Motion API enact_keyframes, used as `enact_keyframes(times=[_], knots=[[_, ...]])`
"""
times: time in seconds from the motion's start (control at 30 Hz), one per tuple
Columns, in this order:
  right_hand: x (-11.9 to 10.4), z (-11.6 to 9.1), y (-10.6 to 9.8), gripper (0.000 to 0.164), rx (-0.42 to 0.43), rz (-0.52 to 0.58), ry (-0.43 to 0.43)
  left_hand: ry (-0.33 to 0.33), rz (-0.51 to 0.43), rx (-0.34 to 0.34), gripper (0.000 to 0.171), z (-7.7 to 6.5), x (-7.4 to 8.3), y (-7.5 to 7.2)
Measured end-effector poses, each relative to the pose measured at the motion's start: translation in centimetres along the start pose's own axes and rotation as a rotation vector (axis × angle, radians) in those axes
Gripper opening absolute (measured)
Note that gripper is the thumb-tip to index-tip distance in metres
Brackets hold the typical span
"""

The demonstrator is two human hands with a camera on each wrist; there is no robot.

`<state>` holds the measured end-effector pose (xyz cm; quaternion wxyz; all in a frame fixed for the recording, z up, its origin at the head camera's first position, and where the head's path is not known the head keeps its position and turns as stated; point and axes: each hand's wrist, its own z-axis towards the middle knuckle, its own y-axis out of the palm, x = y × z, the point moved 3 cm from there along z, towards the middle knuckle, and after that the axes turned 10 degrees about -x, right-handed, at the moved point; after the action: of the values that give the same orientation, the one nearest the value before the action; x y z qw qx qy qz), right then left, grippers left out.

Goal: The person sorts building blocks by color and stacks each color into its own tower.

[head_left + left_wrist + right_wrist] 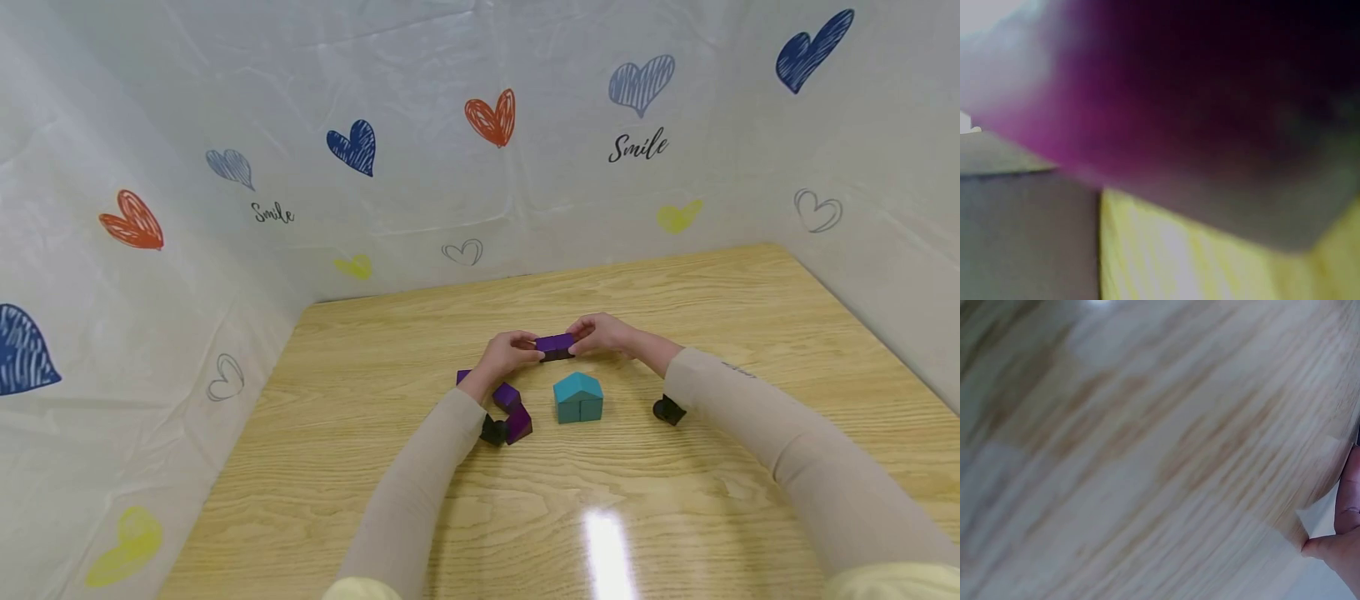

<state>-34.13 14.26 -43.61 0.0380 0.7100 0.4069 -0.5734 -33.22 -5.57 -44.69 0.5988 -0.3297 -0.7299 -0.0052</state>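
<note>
Two purple blocks (555, 346) stand end to end on the table in the head view. My left hand (504, 354) pinches their left end between thumb and fingers. At the right end, my right hand (606, 335) grips the pair the same way. Close in front of them is a teal block house (578, 400) with a peaked top over two lower pieces. More purple blocks (507, 397) lie beside my left wrist, one partly hidden behind it. A blurred magenta shape (1104, 137) fills much of the left wrist view. Fingers (1347, 500) show at the right wrist view's edge.
The wooden table (675, 517) reaches back to a white sheet (420, 208) printed with hearts and words. Black wrist cameras (493, 430) sit under both forearms, the left one right beside a purple block.
</note>
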Motion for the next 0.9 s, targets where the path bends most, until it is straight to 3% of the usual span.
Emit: enact_keyframes(times=[0.5,0.9], knots=[[-0.18,0.03,0.16,0.038,0.024,0.008,0.013,-0.010,-0.002,0.004,0.038,-0.26,0.31,-0.06],[-0.11,0.24,0.33,0.043,0.008,-0.032,0.001,-0.004,0.002,-0.004,0.039,-0.04,0.11,-0.09]])
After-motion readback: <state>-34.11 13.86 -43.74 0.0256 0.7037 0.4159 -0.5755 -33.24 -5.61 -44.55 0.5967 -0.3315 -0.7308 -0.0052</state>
